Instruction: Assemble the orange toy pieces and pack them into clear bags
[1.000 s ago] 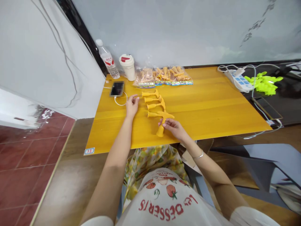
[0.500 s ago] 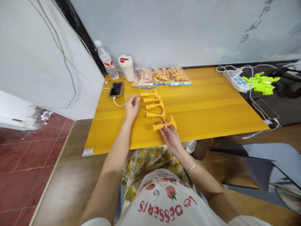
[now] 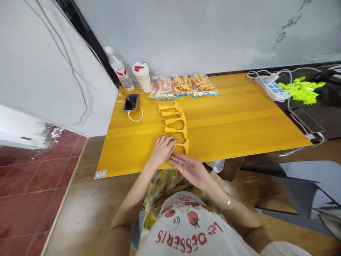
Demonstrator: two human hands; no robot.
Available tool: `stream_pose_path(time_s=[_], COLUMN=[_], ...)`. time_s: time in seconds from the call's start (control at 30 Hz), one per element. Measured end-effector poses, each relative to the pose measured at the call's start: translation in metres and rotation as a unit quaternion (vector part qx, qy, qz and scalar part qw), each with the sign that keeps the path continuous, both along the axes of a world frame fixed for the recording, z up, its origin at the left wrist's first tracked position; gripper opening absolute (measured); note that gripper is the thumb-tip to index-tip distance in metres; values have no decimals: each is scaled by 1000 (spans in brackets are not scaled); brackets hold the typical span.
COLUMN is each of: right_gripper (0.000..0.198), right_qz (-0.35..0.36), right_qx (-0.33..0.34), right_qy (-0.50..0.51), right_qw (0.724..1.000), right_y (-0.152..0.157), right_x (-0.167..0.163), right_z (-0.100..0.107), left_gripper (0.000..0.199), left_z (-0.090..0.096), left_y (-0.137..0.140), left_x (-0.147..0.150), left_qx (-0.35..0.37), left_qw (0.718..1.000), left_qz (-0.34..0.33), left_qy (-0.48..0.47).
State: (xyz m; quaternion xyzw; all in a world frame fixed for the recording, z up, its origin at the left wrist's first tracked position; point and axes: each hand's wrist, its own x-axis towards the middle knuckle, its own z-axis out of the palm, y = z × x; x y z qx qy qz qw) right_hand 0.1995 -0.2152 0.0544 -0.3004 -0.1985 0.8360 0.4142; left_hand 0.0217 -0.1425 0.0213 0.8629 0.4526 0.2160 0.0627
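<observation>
Several yellow toy hammers (image 3: 176, 129) lie in a curved column on the table, heads to the right and handles to the left. The nearest toy hammer (image 3: 183, 145) lies by the table's front edge, below the others. My left hand (image 3: 162, 151) is over its handle with the fingers curled onto it, hiding the handle's end. Just below that hammer, my right hand (image 3: 190, 170) has its fingers stretched out towards my left hand and holds nothing.
On the yellow table (image 3: 239, 121), bagged orange-yellow pieces (image 3: 197, 85) lie at the back beside a white cup (image 3: 143, 77) and a water bottle (image 3: 119, 69). A phone (image 3: 131, 102) with a cable lies left. Right are a power strip (image 3: 274, 89) and bright green pieces (image 3: 303, 90).
My right hand has set the nearest toy hammer down further left and let go, drawing back towards me. My left hand has moved from the top of the column down onto that hammer's handle.
</observation>
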Motion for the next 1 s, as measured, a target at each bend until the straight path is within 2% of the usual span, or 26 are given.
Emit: stream_pose_path(time_s=[0.03,0.1,0.13,0.17,0.2,0.27,0.33,0.4,0.47,0.6,0.77,0.83,1.0], right_gripper=[33,38,37,37,37,37,37,38,36,31,31,33,37], right_qz=[41,67,28,-19,-48,-83,-72,-46,-17,12,59,67,9], right_qx=[26,120,183,267,344,449,493,517,523,515,501,485,492], right_qy=[-10,-60,-110,-187,-283,-451,-566,-631,-669,-705,-726,-736,-734], right_qw=[999,989,976,945,894,767,657,576,527,489,468,468,468], right_y=[-3,8,22,41,66,120,168,199,208,189,169,174,211], right_x=[7,20,26,32,36,40,39,35,30,27,24,23,21], right_z=[9,25,30,32,31,20,4,-12,-23,-31,-16,-10,-7], left_gripper=[34,36,36,36,35,34,33,32,29,25,23,22,20], left_z=[1,8,13,18,23,29,29,24,15,-5,-16,-16,-11], left_y=[-1,2,6,13,23,51,87,121,146,164,160,160,161], left_x=[-1,-4,-5,-6,-6,-8,-10,-13,-17,-22,-30,-35,-44], left_qx=[1,5,8,13,20,26,26,19,-10,-20,-13,-28,-58], left_qw=[1000,1000,1000,999,998,996,991,983,981,976,974,975,975], left_qz=[-2,-1,4,15,31,63,117,172,181,176,158,144,122], left_qy=[-3,-19,-28,-38,-47,-64,-66,-65,-75,-129,-164,-169,-179])
